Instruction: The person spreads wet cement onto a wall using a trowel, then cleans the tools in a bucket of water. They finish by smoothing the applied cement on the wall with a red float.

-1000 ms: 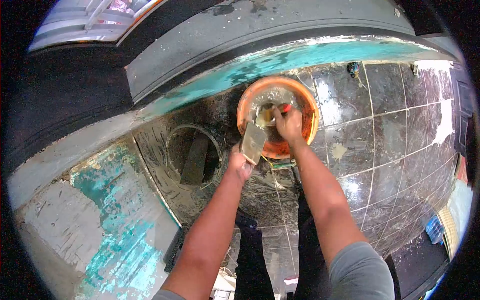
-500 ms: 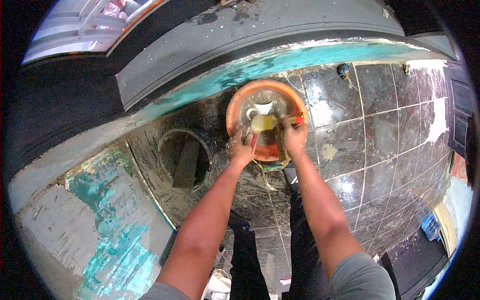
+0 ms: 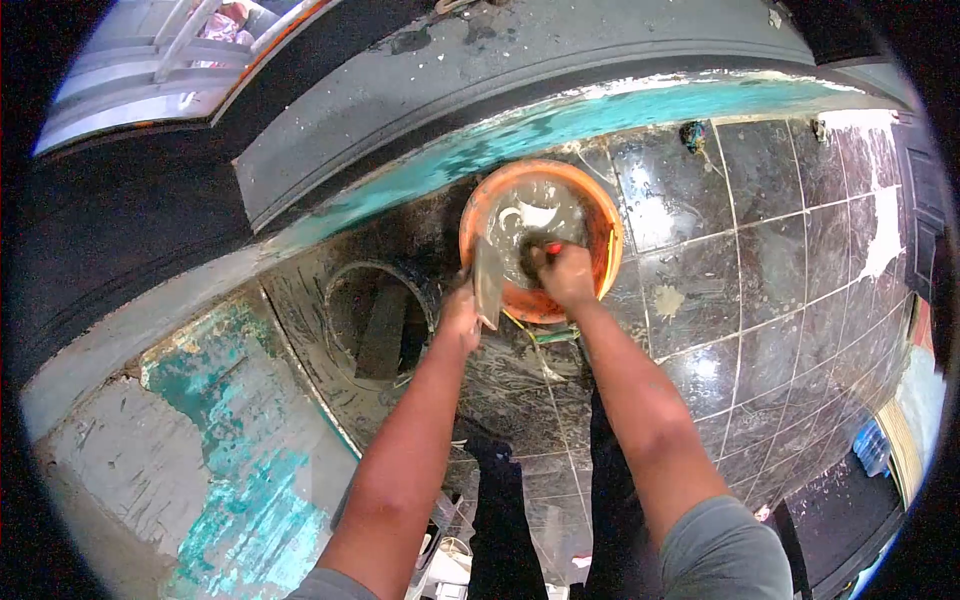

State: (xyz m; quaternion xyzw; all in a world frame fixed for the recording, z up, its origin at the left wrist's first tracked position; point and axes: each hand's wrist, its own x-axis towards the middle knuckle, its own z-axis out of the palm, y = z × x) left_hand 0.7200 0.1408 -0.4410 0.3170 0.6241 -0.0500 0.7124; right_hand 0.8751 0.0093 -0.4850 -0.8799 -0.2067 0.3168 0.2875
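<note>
No readable text, labels, numbers (none legible)

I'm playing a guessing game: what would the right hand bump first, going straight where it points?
The right hand, red-handled tool leading, would probably meet the grey mix in the orange tub, though depth is unclear.

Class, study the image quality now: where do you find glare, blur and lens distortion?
Head view: white glare on the dark floor tiles, right of the orange bucket; the red-handled tool in the right hand looks smeared at its working end; tile lines bow, and the corners fall to black.
</note>
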